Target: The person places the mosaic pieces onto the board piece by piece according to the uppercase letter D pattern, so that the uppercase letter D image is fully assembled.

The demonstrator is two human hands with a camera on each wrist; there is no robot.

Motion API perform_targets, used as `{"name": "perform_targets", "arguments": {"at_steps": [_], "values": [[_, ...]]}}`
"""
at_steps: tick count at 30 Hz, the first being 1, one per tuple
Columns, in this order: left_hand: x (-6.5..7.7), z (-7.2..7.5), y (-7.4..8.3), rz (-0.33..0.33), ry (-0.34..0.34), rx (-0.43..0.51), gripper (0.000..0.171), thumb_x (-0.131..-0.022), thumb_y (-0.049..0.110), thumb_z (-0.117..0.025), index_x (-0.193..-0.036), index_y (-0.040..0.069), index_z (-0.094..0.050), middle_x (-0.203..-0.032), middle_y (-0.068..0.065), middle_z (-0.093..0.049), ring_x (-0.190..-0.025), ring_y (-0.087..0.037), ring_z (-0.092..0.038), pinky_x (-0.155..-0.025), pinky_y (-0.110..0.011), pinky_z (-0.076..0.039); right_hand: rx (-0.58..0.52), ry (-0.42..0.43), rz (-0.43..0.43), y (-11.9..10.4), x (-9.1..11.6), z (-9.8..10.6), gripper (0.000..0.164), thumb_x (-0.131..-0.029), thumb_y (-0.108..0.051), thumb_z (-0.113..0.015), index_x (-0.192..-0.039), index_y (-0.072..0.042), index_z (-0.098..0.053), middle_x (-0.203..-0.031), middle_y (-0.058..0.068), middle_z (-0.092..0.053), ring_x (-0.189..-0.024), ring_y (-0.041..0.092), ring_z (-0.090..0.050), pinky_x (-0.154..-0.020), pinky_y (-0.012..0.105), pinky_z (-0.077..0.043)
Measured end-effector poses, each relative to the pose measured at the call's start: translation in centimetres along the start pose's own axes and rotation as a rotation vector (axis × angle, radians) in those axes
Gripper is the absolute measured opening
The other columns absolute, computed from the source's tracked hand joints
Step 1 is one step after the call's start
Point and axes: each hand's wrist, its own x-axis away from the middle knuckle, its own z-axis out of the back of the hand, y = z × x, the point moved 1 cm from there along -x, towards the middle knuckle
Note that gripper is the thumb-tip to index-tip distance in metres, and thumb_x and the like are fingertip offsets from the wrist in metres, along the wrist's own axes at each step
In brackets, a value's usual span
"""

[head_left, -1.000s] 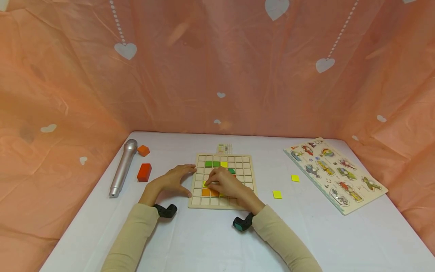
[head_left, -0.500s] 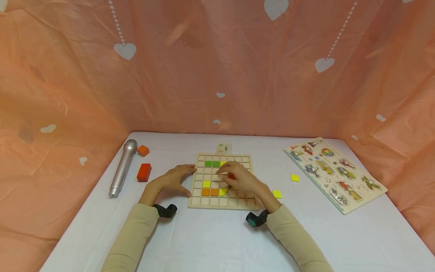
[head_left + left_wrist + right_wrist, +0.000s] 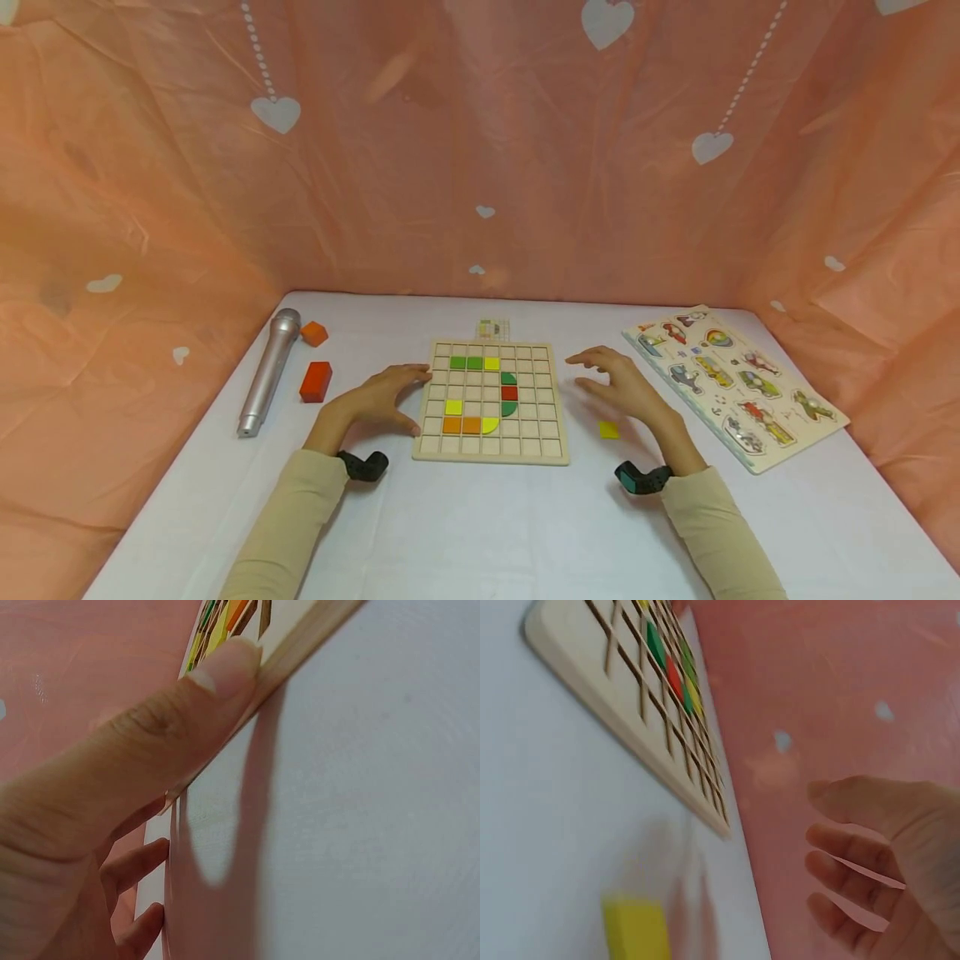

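Observation:
My left hand [image 3: 373, 398] rests at the left edge of a wooden grid board [image 3: 491, 459], its thumb [image 3: 225, 671] at the rim and its fingers spread. Coloured tiles sit in the board's cells: two green squares [image 3: 466, 363], a yellow square [image 3: 491, 363], a red square [image 3: 509, 392] between two green rounded tiles [image 3: 509, 409], another yellow square [image 3: 453, 407], two orange squares [image 3: 461, 425] and a yellow rounded tile [image 3: 490, 426]. Right of the board, my right hand [image 3: 624, 387] hovers with relaxed fingers, holding nothing. Close to it lies a loose yellow tile [image 3: 608, 430].
A small printed pattern card [image 3: 492, 329] lies behind the board. To the left are a silver microphone [image 3: 270, 371], a red block [image 3: 316, 382] and an orange block [image 3: 314, 334]. A picture puzzle board [image 3: 738, 387] lies at the right.
My right hand has let go of the yellow square in the board's lower left and moved right, off the board. It now covers the farther loose yellow tile. My left hand has stayed put.

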Motion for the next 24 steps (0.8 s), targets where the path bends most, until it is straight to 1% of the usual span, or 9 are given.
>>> {"name": "perform_targets", "arguments": {"at_steps": [3, 6, 12, 18, 24], "values": [[0.1, 0.0, 0.0, 0.002, -0.002, 0.005, 0.087, -0.067, 0.032, -0.083, -0.139, 0.005, -0.042, -0.149, -0.012, -0.032, -0.136, -0.034, -0.027, -0.110, -0.052, -0.023, 0.017, 0.023, -0.022, 1.2, 1.1, 1.4, 0.034, -0.081, -0.002, -0.068, -0.114, -0.001, -0.063, -0.114, 0.018, -0.060, -0.098, 0.039, -0.058, -0.079, 0.053, -0.050], [0.1, 0.0, 0.0, 0.006, 0.001, 0.004, 0.088, -0.066, 0.032, -0.083, -0.139, 0.005, -0.042, -0.149, -0.012, -0.032, -0.136, -0.034, -0.027, -0.110, -0.052, -0.023, 0.048, 0.034, -0.056, 2.2, 2.1, 2.7, 0.035, -0.079, 0.000, -0.069, -0.113, 0.000, -0.063, -0.114, 0.019, -0.061, -0.097, 0.040, -0.058, -0.078, 0.053, -0.051], [0.1, -0.1, 0.0, 0.007, 0.003, 0.002, 0.088, -0.066, 0.033, -0.083, -0.138, 0.005, -0.042, -0.149, -0.012, -0.032, -0.136, -0.034, -0.027, -0.110, -0.052, -0.023, 0.088, 0.015, -0.130, 3.5, 3.7, 4.3, 0.036, -0.077, 0.003, -0.070, -0.112, 0.003, -0.063, -0.111, 0.022, -0.061, -0.097, 0.040, -0.057, -0.078, 0.052, -0.051], [0.1, -0.1, 0.0, 0.000, 0.004, 0.001, 0.088, -0.067, 0.033, -0.083, -0.139, 0.004, -0.042, -0.148, -0.013, -0.032, -0.135, -0.034, -0.027, -0.110, -0.052, -0.023, 0.110, -0.039, -0.232, 4.2, 4.6, 4.9, 0.039, -0.074, 0.004, -0.071, -0.112, 0.005, -0.062, -0.108, 0.024, -0.058, -0.098, 0.042, -0.055, -0.081, 0.052, -0.050], [0.1, -0.1, 0.1, 0.007, 0.004, -0.004, 0.088, -0.067, 0.033, -0.083, -0.139, 0.005, -0.041, -0.149, -0.012, -0.032, -0.136, -0.034, -0.027, -0.110, -0.052, -0.023, 0.140, -0.078, -0.298, 4.8, 4.9, 4.8, 0.040, -0.071, 0.004, -0.072, -0.110, 0.007, -0.062, -0.108, 0.027, -0.058, -0.095, 0.041, -0.056, -0.082, 0.053, -0.047]]}}
